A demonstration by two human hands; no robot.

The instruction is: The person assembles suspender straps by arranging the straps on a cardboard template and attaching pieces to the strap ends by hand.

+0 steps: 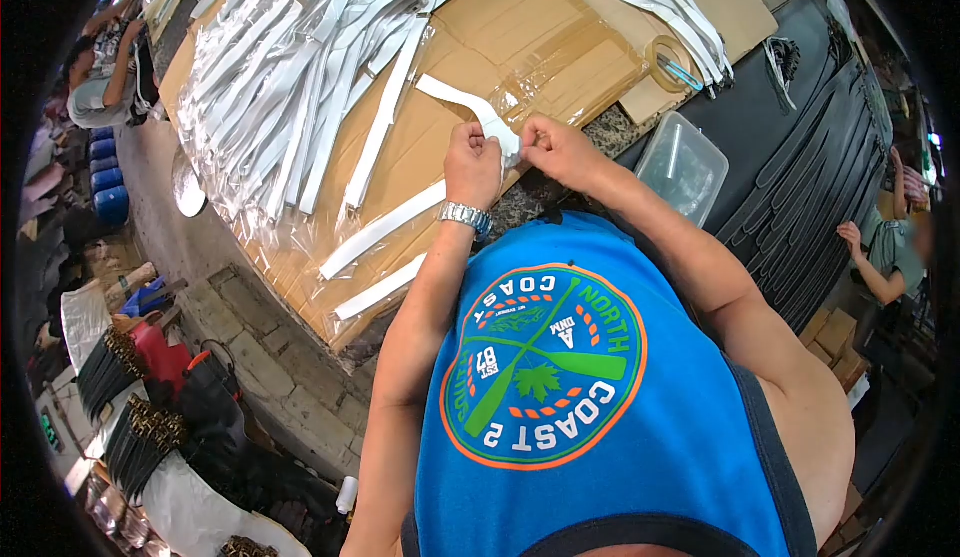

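Observation:
Close to the table's edge, my left hand (473, 165), with a metal watch on the wrist, is closed on a white strap (455, 92). My right hand (565, 152) pinches at the right side of the same strap, thumb and fingers together. The strap's free end curves up and to the left over the cardboard. Two more white straps (385, 229) lie left of my left wrist, partly covered by my forearm. A large heap of white straps (290, 77) spreads across the left of the cardboard sheet (480, 42), some of it under clear plastic.
At right stand a clear plastic box (682, 169) and a tape roll (670, 62) near more white straps (665, 2). Long black straps (800, 177) cover the far-right surface. Other people (895, 247) work at both sides. Bundled black straps (145, 437) lie lower left.

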